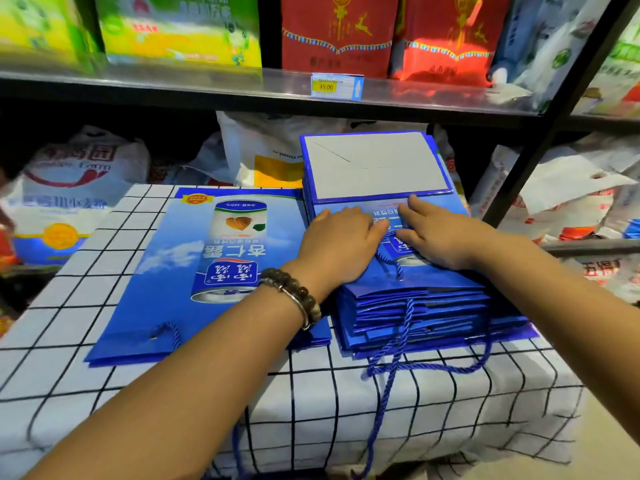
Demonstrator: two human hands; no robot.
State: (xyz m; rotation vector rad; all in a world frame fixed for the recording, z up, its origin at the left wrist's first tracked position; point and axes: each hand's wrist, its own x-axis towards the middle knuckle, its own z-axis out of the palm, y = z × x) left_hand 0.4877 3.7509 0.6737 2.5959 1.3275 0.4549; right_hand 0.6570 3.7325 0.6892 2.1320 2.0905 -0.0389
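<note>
A thick stack of folded blue paper gift bags (pixel 415 306) with blue cord handles lies on the right of a table under a white cloth with a black grid (pixel 346 393). The top bag's grey bottom flap (pixel 377 164) faces up at the far end. My left hand (pixel 341 242) and my right hand (pixel 440 233) both lie flat on the top bag, fingers straight, pressing it down. Beside the stack on the left lies a single flat blue bag (pixel 194 271) printed with a drink can. A bead bracelet (pixel 294 292) circles my left wrist.
A metal shelf (pixel 207 84) runs across above, carrying green and red gift boxes and a yellow price tag (pixel 327 86). White sacks and plastic bags fill the space behind and on both sides of the table. A dark shelf post (pixel 540 133) slants on the right.
</note>
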